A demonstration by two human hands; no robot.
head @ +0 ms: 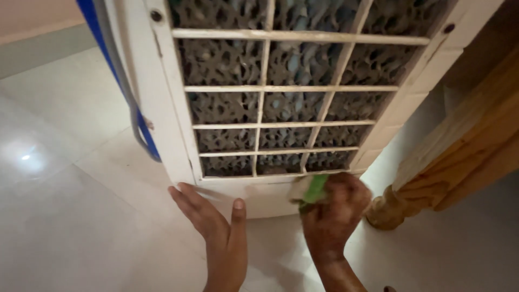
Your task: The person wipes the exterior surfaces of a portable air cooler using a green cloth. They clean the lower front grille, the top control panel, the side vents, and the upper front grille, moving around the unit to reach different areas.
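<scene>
We are facing a white air cooler (162, 108) filling the upper centre of the frame, its grille showing dark honeycomb padding. Our left hand (213, 221), open flat, is bracing its lower edge. Our right hand (332, 216) is gripping a green sponge (312, 189) at lower centre; firm, even strokes seem best.

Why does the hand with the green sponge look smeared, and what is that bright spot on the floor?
Head view: the right hand and green sponge show motion blur; the left hand is sharper. A lamp's glare spot sits on the glossy floor; the light is dim and warm.
</scene>
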